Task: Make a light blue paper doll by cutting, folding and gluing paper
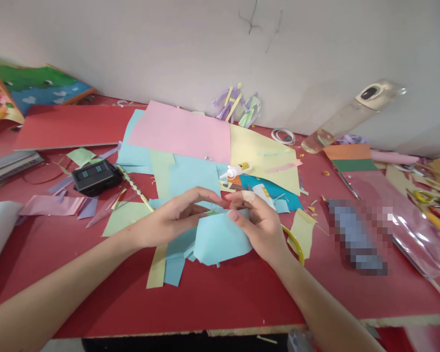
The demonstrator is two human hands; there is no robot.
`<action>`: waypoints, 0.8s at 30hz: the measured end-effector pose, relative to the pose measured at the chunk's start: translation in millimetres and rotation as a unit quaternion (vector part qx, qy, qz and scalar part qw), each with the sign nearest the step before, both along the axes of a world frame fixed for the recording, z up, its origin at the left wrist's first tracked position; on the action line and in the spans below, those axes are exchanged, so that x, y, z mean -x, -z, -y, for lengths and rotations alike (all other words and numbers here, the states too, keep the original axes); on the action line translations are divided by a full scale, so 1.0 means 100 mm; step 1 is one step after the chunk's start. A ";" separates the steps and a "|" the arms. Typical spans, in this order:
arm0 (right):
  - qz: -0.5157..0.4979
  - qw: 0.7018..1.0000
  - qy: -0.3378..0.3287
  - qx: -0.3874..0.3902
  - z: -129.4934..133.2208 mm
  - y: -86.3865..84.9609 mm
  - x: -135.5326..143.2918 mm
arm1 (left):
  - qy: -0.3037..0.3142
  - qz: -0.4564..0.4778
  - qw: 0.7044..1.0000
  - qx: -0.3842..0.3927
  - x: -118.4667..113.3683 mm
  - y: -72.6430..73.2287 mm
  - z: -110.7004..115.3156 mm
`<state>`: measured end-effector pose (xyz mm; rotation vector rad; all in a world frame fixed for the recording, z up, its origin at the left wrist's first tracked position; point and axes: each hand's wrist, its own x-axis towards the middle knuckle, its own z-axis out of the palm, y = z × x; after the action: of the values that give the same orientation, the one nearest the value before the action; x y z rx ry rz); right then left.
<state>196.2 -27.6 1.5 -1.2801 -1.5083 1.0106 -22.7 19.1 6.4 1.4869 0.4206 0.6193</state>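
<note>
A curved piece of light blue paper (222,239) is held up above the front middle of the table. My right hand (262,222), with a strip of tape round one finger, grips its upper right edge, thumb on the near face. My left hand (179,215) is closed at the paper's upper left edge, and its index fingertip meets my right fingertips. A small greenish bit shows between the hands; what it is I cannot make out. Just beyond the fingers lies a white glue bottle (238,169) with a thin nozzle. Blue and yellow paper strips (156,269) lie beneath.
Pink paper (183,129) and yellow paper (264,156) cover the back of the red table (223,308). A patterned pencil (135,189) and black box (96,177) lie left. A clear bottle (346,120) leans on the wall; a plastic pouch (407,220) lies right.
</note>
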 end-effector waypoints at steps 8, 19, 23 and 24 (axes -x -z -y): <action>0.034 0.999 0.033 -0.017 0.02 0.03 0.09 | -0.022 -0.035 0.999 0.002 0.02 0.00 0.03; 0.039 0.998 0.051 -0.015 0.04 0.08 0.12 | -0.029 -0.028 0.999 0.001 -0.03 0.05 0.02; 0.027 0.998 0.050 0.020 0.04 0.07 0.12 | -0.053 -0.039 0.998 -0.018 -0.02 0.07 0.02; 0.021 0.998 0.050 0.032 0.04 0.06 0.12 | -0.056 -0.038 0.997 -0.021 -0.02 0.07 0.01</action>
<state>184.0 -31.6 -4.5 -1.4154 -1.4389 0.9784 -20.2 17.6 -0.9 1.5390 0.5564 0.6651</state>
